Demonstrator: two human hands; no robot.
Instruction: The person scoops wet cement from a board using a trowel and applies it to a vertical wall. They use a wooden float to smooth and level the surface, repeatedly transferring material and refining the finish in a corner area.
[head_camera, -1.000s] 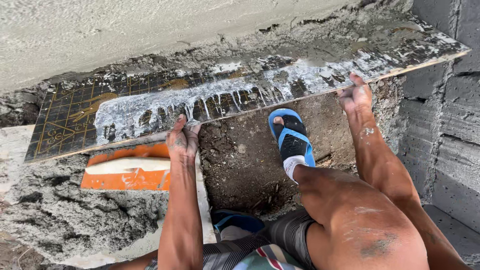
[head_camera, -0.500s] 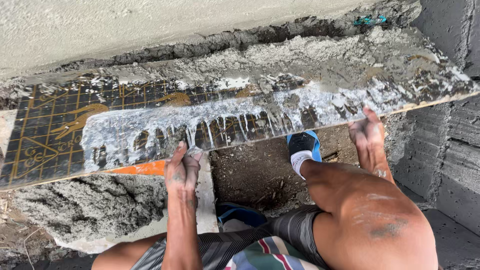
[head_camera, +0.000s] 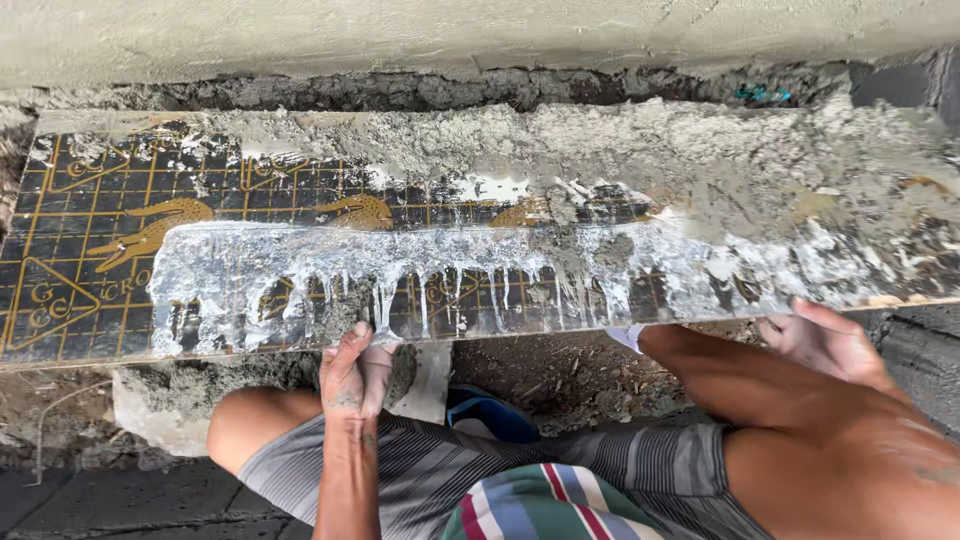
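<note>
Mortar-smeared long dark board with a gold grid (head_camera: 300, 270) runs crosswise just beyond your hands, its near edge gripped from beneath by your left hand (head_camera: 352, 378) and your right hand (head_camera: 825, 342), equally near.

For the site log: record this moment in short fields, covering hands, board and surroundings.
left hand: grips the board's near edge from below
right hand: fingers curled on the same edge
board: long, dark, gold grid pattern, white drips
mortar: grey, heaped along the board's far side
sandal: blue, below the board
</note>
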